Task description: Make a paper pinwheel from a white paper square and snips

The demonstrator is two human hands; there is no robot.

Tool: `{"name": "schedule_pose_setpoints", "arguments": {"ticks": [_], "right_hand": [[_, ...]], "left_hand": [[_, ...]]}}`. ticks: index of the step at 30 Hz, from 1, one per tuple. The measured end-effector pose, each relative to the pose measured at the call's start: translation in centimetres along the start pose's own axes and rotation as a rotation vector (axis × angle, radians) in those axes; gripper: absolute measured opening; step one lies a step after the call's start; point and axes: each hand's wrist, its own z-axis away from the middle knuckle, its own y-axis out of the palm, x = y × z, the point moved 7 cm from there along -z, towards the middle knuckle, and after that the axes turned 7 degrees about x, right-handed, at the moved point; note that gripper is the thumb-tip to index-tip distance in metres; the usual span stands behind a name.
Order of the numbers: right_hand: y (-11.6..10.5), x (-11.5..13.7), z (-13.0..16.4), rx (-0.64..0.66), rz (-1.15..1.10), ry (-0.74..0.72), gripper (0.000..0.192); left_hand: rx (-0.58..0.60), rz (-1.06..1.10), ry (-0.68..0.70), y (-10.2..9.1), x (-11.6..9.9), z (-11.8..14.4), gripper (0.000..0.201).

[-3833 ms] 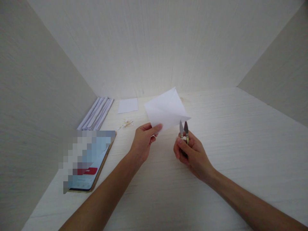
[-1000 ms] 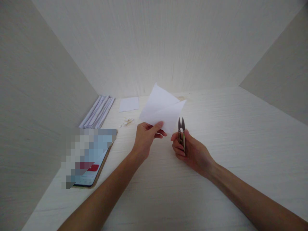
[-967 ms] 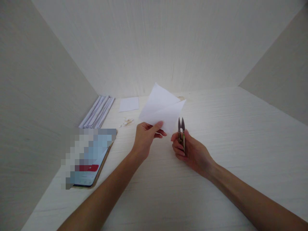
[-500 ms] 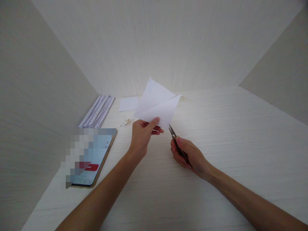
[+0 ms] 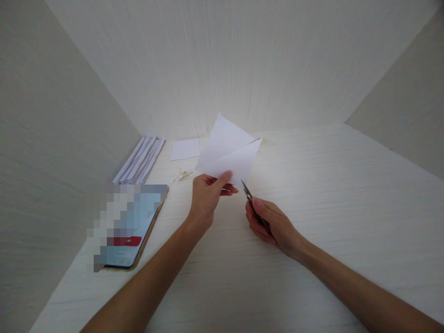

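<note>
A white sheet of paper, partly slit or folded along a slanting line, is pinched at its lower edge by my left hand. The thumb lies on top of the paper and the fingers are beneath it. My right hand is closed around a pair of dark thread snips. Their pointed blades reach up to the paper's lower right corner; whether they touch it I cannot tell.
A stack of folded white papers lies against the left wall. Beside it are a small white paper square and some thin brownish scraps. A phone, partly blurred out, rests at the left. Pale panels surround the tabletop.
My left hand and the paper have shifted slightly to the right. The snips' tips have moved a little left, closer to the paper's lower right corner.
</note>
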Motion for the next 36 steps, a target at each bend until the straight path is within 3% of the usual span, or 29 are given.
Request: {"name": "schedule_pose_setpoints", "arguments": {"ticks": [36], "right_hand": [[-0.24,0.33,-0.03,-0.087,0.010,-0.010,0.037]], "left_hand": [[0.020,-0.016,-0.031,0.36,0.28,0.30,0.018]]}}
